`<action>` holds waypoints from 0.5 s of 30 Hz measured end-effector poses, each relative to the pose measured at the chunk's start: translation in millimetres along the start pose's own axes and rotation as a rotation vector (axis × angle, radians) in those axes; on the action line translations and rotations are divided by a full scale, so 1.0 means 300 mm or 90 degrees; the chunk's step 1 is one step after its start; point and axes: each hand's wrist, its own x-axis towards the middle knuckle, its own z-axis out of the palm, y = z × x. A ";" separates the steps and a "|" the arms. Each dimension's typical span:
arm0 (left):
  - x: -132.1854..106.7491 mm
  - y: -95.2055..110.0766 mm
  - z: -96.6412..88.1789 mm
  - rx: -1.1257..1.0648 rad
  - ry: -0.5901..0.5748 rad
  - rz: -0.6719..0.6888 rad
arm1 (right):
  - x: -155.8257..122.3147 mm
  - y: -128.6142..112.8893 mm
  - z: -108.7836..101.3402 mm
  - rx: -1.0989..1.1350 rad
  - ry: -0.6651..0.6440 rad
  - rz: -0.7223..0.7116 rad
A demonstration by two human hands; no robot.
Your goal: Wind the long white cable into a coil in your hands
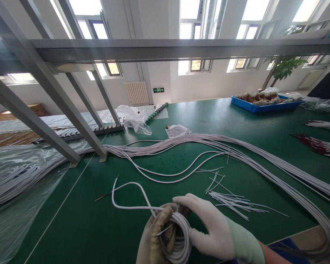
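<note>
Fingers of both gloved hands, left [156, 238] and right [206, 229], closed around a coiled white cable [178, 238].

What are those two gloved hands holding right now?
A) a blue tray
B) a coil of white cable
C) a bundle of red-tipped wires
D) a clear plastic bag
B: the left hand and the right hand both close around a coil of white cable, its loose end curling out over the green table; the blue tray sits far off at the back.
</note>
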 end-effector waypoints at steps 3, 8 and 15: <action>-0.019 0.009 -0.014 0.004 0.026 0.001 | -0.011 0.009 0.018 -0.014 0.004 0.023; -0.013 0.049 -0.001 -0.022 0.019 -0.042 | -0.009 -0.011 -0.008 0.037 -0.028 0.023; 0.011 0.080 0.011 -0.023 -0.022 -0.156 | 0.025 -0.085 0.019 0.025 -0.022 0.057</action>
